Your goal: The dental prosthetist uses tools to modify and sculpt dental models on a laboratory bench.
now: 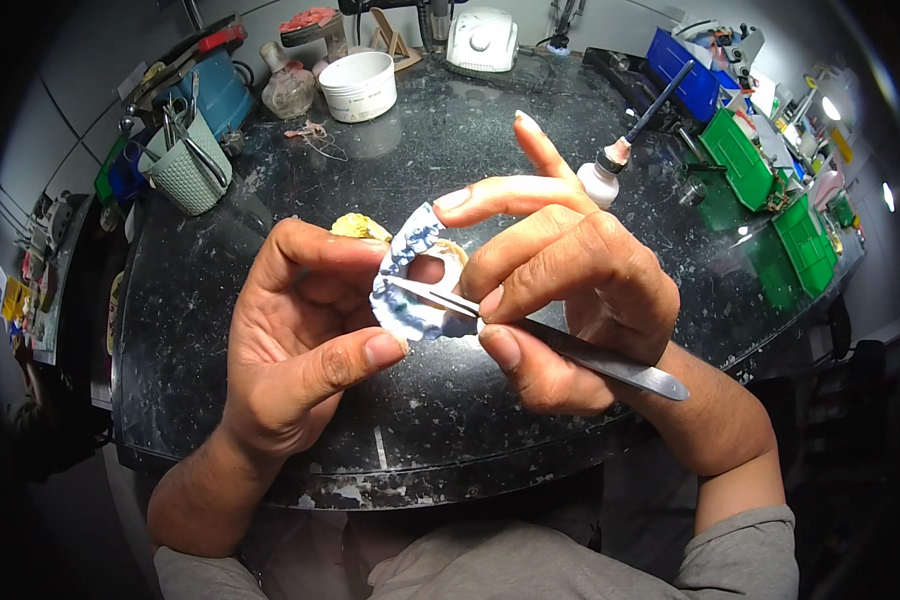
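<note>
My left hand (pixel 300 330) grips a small horseshoe-shaped white piece with blue bumpy detail (pixel 410 240), which looks like a dental mould or cast, between thumb and fingers. Behind it shows a bit of rough yellow material (pixel 355 226). My right hand (pixel 590 280) pinches metal tweezers (pixel 640 376) that slant from lower right to upper left, their pale narrow tips at the blue-marked inner part of the piece. My right little finger is raised, and another finger rests near the top of the piece. The piece's underside is hidden by my hands.
The dark speckled bench (pixel 190 380) holds a white tub (pixel 358 88), a glass flask (pixel 286 82), a tool cup (pixel 195 175), a white bottle with a brush (pixel 598 185), a white device (pixel 480 40), and green (pixel 805 245) and blue (pixel 675 62) bins along the right.
</note>
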`<state>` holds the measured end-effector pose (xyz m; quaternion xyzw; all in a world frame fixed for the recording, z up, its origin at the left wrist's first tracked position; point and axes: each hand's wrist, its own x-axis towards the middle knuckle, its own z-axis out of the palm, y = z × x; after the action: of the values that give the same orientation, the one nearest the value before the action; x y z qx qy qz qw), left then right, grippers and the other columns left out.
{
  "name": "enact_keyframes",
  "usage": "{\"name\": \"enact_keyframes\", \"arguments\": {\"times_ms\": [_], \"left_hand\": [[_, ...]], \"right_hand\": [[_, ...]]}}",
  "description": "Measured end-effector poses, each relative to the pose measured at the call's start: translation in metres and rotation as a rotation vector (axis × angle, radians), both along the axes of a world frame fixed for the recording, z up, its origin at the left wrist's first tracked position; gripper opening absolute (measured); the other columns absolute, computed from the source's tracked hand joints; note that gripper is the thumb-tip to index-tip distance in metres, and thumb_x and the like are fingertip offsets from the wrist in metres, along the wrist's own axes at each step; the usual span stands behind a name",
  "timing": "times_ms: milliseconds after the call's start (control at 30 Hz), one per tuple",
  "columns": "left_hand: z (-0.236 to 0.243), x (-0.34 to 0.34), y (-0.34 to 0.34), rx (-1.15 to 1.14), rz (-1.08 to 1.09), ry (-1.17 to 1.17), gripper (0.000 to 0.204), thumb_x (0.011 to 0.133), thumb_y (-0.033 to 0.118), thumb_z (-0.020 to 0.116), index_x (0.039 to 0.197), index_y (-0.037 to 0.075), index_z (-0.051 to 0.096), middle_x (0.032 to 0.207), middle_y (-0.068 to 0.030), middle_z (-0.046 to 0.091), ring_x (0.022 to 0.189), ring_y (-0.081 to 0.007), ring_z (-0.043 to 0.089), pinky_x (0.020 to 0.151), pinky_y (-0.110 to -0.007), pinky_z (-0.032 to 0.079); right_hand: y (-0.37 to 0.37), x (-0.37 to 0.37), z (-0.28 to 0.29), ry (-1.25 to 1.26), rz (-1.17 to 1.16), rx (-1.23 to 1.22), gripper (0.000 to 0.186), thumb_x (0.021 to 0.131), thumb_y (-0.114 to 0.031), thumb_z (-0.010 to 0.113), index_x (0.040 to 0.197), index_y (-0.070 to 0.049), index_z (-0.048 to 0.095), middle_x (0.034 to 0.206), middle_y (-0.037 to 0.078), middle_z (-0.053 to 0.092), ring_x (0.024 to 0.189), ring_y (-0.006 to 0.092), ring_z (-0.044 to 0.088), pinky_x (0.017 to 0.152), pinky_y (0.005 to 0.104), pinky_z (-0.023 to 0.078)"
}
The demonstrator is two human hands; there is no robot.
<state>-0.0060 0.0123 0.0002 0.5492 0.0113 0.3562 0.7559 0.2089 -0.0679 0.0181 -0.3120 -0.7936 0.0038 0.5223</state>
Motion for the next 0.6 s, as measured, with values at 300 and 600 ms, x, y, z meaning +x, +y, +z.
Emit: {"name": "enact_keyframes", "arguments": {"times_ms": [300,600], "left_hand": [[0.0001,0.0003,0.0006,0.028,0.004,0.008,0.042,0.084,-0.008,0.067,0.119,0.002,0.047,0.121,-0.0209,0.062,0.118,-0.0255,0.061,0.102,-0.040,0.050],[0.0009,-0.0001,-0.0004,0.018,0.014,0.014,0.042,0.084,-0.010,0.066,0.119,0.002,0.047,0.120,-0.0189,0.062,0.120,-0.0262,0.060,0.103,-0.041,0.049]], "right_hand": [[-0.0017,-0.0011,0.0015,0.023,0.000,-0.028,0.014,0.079,-0.010,0.069,0.090,-0.009,0.061,0.081,0.006,0.070,0.111,0.0314,0.065,0.117,0.0629,0.014],[-0.0034,-0.0003,0.0042,0.015,-0.005,-0.042,0.011,0.079,-0.010,0.069,0.087,-0.009,0.061,0.080,0.006,0.070,0.111,0.0315,0.065,0.116,0.0639,0.012]]}}
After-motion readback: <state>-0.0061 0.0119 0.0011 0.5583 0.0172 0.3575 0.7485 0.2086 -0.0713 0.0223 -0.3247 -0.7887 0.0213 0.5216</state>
